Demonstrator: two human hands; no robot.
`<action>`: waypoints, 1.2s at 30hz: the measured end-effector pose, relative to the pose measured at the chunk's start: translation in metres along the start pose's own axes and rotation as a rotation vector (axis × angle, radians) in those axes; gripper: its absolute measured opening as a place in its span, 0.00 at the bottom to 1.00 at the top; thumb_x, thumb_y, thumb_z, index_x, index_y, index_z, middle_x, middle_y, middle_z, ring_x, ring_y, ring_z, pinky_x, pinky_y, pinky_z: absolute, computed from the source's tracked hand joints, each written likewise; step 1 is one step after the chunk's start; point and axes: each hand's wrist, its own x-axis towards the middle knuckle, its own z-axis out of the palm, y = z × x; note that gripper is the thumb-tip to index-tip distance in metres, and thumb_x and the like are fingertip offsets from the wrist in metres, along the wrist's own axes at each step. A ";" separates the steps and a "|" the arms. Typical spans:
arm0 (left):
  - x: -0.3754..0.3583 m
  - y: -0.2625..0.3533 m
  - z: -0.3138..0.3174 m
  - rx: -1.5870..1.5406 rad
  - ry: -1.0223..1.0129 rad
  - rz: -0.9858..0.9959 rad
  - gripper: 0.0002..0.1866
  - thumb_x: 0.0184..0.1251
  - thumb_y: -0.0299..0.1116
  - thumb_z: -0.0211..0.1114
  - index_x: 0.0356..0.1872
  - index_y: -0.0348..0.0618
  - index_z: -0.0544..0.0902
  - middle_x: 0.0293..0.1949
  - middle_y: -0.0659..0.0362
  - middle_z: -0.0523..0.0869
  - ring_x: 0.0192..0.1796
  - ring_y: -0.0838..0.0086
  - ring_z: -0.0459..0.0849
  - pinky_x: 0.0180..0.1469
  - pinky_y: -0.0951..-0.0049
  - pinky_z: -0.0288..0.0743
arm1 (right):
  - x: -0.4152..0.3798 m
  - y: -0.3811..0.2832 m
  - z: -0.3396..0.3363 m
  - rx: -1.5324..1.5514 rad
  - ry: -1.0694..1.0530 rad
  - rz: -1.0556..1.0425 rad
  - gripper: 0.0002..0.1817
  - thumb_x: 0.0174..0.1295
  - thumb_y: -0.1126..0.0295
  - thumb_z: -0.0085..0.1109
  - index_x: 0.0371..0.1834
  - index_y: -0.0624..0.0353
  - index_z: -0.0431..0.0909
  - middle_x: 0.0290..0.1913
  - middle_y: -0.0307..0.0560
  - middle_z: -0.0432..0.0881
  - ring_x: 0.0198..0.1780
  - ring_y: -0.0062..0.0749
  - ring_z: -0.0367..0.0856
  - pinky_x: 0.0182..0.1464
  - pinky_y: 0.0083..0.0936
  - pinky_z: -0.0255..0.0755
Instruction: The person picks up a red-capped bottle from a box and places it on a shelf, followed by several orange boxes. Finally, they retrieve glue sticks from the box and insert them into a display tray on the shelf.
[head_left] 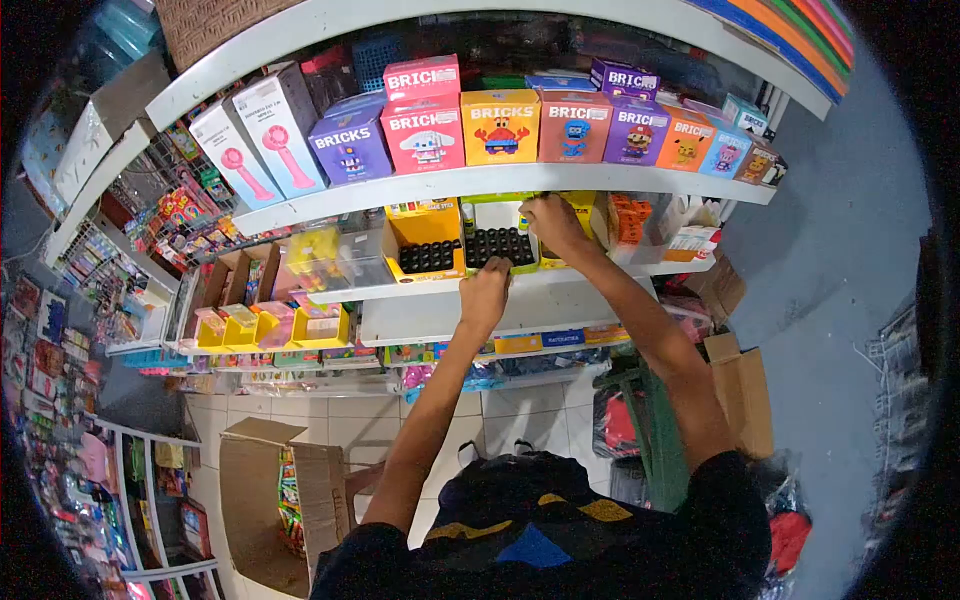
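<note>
head view: yellow-green display box [500, 243] of black-capped items

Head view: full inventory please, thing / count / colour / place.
BRICKS boxes: about a dozen; purple, pink, yellow, orange, blue; upper shelf.
Wand toy boxes: two, white with pink wands, upper shelf at left.
Display box: one, white and green, rows of black caps, middle shelf, between both hands.
Yellow display box: one, black caps inside, left of the first.
Yellow and pink trays: several, lower shelf at left.
Cardboard boxes: one open on the floor at left; another at right.
Left hand: on the shelf edge below the display box.
Right hand: at the display box's upper right corner.
</note>
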 end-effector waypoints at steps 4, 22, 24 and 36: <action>-0.001 0.000 0.001 0.011 -0.045 -0.026 0.11 0.57 0.31 0.62 0.42 0.50 0.80 0.39 0.58 0.83 0.33 0.59 0.84 0.28 0.59 0.76 | -0.003 0.000 -0.002 -0.093 -0.150 0.018 0.07 0.57 0.71 0.57 0.35 0.59 0.83 0.32 0.58 0.82 0.32 0.54 0.81 0.38 0.43 0.76; -0.075 -0.006 -0.019 -0.177 0.121 -0.152 0.22 0.58 0.33 0.65 0.56 0.53 0.73 0.54 0.54 0.73 0.41 0.57 0.84 0.35 0.61 0.80 | -0.422 0.002 0.105 0.277 -0.164 0.373 0.10 0.54 0.65 0.65 0.35 0.59 0.81 0.31 0.51 0.82 0.31 0.41 0.81 0.33 0.35 0.75; -0.136 -0.025 -0.004 -0.075 0.152 -0.175 0.25 0.57 0.32 0.66 0.58 0.52 0.71 0.55 0.52 0.73 0.46 0.55 0.81 0.38 0.62 0.80 | -0.541 0.028 0.139 0.334 -0.306 0.571 0.11 0.55 0.65 0.62 0.36 0.59 0.81 0.33 0.52 0.82 0.37 0.46 0.81 0.40 0.39 0.75; -0.690 -0.012 -0.014 -0.384 -0.818 -1.467 0.22 0.51 0.41 0.72 0.44 0.37 0.81 0.40 0.48 0.85 0.44 0.54 0.82 0.47 0.55 0.78 | -0.682 0.059 0.118 0.449 -1.559 0.910 0.08 0.60 0.63 0.56 0.36 0.55 0.77 0.26 0.48 0.79 0.26 0.38 0.77 0.27 0.34 0.70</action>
